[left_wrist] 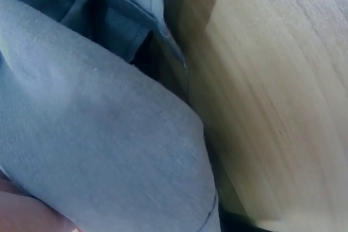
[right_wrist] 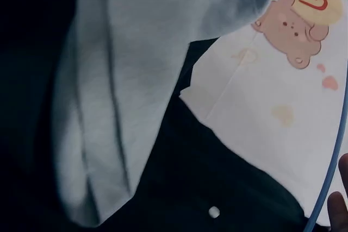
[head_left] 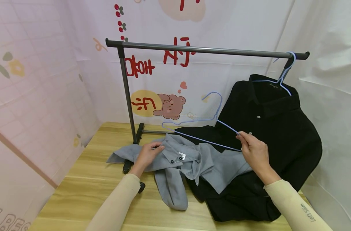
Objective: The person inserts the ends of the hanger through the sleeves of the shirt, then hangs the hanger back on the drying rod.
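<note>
A crumpled grey shirt [head_left: 204,160] with dark buttons and a white label lies over the table's middle and the hem of a black shirt. My left hand [head_left: 149,156] grips the grey shirt beside its collar, and in the left wrist view a fold of the grey cloth [left_wrist: 109,129] covers most of its fingers. Above the shirt, my right hand [head_left: 254,152] pinches a light blue hanger [head_left: 192,121] at its right end, hook pointing up. In the right wrist view the hanger wire [right_wrist: 333,172] runs past the fingertips [right_wrist: 337,210].
A dark metal clothes rack [head_left: 192,48] stands at the back. From its right end hangs a black shirt [head_left: 276,134] on another light blue hanger [head_left: 286,72], its lower part spread on the wooden table [head_left: 83,192]. A printed white cloth [head_left: 233,25] covers the wall behind.
</note>
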Demonstrator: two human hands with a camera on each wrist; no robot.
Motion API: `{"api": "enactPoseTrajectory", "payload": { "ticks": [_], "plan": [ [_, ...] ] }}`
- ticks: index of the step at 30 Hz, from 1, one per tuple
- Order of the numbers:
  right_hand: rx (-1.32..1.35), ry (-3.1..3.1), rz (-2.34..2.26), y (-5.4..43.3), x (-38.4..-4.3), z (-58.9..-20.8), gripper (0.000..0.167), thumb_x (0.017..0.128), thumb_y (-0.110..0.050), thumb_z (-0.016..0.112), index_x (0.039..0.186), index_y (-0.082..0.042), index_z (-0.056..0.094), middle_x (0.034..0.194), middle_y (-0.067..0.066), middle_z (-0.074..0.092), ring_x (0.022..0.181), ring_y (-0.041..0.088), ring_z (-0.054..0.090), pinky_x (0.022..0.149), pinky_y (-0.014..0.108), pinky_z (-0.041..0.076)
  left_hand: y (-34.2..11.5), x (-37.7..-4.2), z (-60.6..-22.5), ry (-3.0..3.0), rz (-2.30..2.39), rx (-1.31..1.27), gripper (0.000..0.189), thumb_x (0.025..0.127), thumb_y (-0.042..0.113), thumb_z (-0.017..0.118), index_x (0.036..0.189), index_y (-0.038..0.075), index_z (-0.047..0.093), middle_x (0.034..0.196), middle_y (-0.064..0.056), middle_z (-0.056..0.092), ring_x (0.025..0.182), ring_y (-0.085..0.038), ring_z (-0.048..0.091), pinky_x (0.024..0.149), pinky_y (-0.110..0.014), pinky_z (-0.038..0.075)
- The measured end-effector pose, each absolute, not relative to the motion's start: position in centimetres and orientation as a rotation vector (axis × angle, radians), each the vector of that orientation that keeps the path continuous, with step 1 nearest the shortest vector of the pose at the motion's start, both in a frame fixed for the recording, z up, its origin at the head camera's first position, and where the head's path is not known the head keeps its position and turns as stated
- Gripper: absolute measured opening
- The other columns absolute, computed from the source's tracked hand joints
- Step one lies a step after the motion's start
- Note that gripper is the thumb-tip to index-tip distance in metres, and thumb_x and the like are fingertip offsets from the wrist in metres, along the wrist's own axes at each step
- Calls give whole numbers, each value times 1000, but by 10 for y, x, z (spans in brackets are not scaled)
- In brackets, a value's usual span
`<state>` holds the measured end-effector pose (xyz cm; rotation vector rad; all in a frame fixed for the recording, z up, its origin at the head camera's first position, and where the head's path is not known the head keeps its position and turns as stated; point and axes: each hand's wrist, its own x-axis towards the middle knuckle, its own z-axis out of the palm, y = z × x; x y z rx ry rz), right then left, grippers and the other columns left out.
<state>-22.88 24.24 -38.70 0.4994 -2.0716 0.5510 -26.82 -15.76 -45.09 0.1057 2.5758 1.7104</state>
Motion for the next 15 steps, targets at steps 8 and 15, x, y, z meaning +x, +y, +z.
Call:
{"api": "enactPoseTrajectory", "payload": {
  "ticks": [8,15],
  "plan": [
    [516,-2128,508,262,-221,-398,15,90,3,68,102,-5,73,86,5,73,60,12,57,57,22,42,-161,-271,-449,2537,1785,54,44,98,31,65,134,6,62,136,-12,59,128,-30,52,103,-47,42],
    [606,-2174,508,270,-220,-407,18,91,1,68,107,-4,74,85,7,73,62,11,59,57,19,42,-165,-271,-446,2532,1803,61,45,98,29,65,136,5,61,138,-15,58,130,-33,51,105,-48,41]
  ]
}}
